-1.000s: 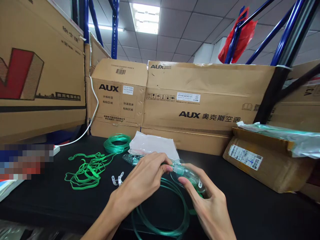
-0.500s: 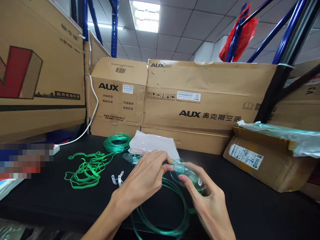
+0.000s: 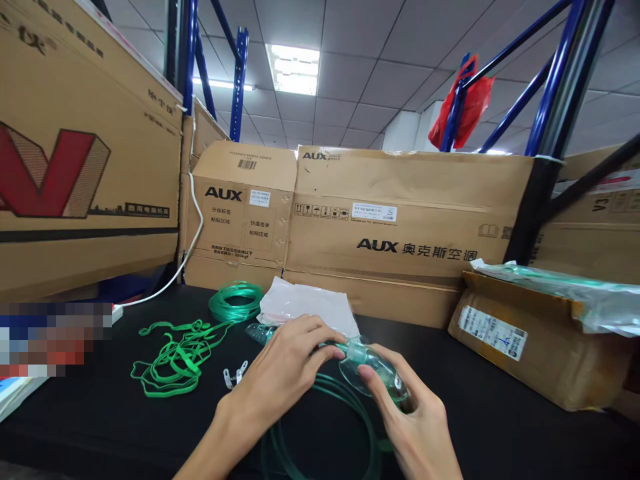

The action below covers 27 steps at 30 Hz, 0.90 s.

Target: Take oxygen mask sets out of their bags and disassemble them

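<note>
Plastic mask (image 3: 377,377) in its grasp, the right hand (image 3: 414,405) faces the arched left hand (image 3: 293,360) pinching green tubing (image 3: 343,347).

The person's 2 bare hands were set close together, just below the frame's centre. The left forearm (image 3: 220,433) slanted up from the bottom edge; the left hand (image 3: 285,363) showed its back, fingers bent, thumb pressed in a pinch. The right hand (image 3: 413,403), right of centre, angled inward, thumb opposite curved fingers.

Glossy, smooth clear-plastic mask (image 3: 381,363)
</note>
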Available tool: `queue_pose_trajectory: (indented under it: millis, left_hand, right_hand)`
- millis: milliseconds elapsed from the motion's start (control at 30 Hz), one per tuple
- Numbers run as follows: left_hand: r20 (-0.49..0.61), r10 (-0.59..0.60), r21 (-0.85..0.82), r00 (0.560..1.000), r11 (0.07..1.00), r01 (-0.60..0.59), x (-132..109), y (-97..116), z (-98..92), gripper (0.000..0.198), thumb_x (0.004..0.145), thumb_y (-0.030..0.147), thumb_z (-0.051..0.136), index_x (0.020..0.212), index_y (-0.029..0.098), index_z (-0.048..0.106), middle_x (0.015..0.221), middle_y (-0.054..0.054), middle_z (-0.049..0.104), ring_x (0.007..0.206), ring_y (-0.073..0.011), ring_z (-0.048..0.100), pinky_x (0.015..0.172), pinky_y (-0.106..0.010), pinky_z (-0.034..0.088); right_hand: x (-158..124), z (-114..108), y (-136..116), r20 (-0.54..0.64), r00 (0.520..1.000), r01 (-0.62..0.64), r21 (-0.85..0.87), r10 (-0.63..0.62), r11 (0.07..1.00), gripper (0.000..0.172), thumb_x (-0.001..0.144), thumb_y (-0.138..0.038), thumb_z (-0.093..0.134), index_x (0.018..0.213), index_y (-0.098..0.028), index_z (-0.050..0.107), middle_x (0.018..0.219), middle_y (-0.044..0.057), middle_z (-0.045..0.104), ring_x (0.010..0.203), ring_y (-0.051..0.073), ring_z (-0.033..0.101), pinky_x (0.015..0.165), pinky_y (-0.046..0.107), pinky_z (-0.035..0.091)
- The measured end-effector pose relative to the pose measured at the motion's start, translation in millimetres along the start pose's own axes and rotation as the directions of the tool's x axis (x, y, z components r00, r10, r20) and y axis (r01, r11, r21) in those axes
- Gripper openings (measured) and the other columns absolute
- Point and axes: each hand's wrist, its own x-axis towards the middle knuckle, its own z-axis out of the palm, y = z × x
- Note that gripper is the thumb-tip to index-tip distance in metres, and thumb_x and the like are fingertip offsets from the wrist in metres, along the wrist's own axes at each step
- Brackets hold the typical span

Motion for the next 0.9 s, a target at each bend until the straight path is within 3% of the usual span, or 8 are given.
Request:
queue_pose_trajectory:
  millis: [133, 333, 433, 900]
  left_hand:
    - [-0.070, 0.062, 0.043, 0.996, 0.997, -0.059, 0, -1, 7.5, 0.017, 0.098, 0.005, 0.061, 0.103, 0.021, 0.064, 0.104, 0.003, 0.069, 0.101, -0.0169, 0.062, 0.092, -0.031, 0.042]
    - [-0.119, 0.128, 0.050, 0.985, 0.991, -0.123, 0, 0, 13.3, 0.019, 0.097, 0.000, 0.059, 0.100, 0.019, 0.061, 0.098, 0.001, 0.068, 0.094, -0.0174, 0.060, 0.085, -0.030, 0.042]
    - [-0.132, 0.140, 0.062, 0.981, 0.989, -0.133, 0, 1, 14.1, 0.018, 0.097, 0.001, 0.058, 0.101, 0.019, 0.062, 0.097, 0.001, 0.068, 0.092, -0.0176, 0.060, 0.084, -0.031, 0.042]
    - [-0.122, 0.147, 0.112, 0.982, 0.985, -0.133, 0, 3, 14.6, 0.012, 0.097, 0.006, 0.058, 0.097, 0.016, 0.063, 0.092, -0.002, 0.070, 0.087, -0.0203, 0.058, 0.081, -0.034, 0.041]
  right_hand:
    - [-1, -2, -6, 0.011, 1.000, 0.005, 0.005, -0.005, 1.000, 0.036, 0.085, -0.054, 0.070, 0.104, -0.024, 0.075, 0.084, 0.000, 0.076, 0.082, 0.021, 0.075, 0.075, 0.020, 0.058]
    - [-2, -3, -9, -0.057, 0.998, -0.014, 0.042, 0.016, 0.999, 0.036, 0.084, -0.054, 0.071, 0.106, -0.026, 0.076, 0.093, 0.000, 0.078, 0.087, 0.022, 0.075, 0.078, 0.018, 0.058]
    - [-1, -3, -4, -0.022, 1.000, 0.012, 0.004, -0.012, 1.000, 0.035, 0.085, -0.052, 0.071, 0.108, -0.026, 0.076, 0.094, 0.000, 0.079, 0.087, 0.020, 0.075, 0.076, 0.017, 0.058]
    - [-1, -2, -2, -0.070, 0.996, 0.058, -0.019, -0.059, 0.998, 0.028, 0.085, -0.048, 0.073, 0.101, -0.025, 0.076, 0.089, -0.002, 0.080, 0.073, 0.015, 0.075, 0.065, 0.012, 0.057]
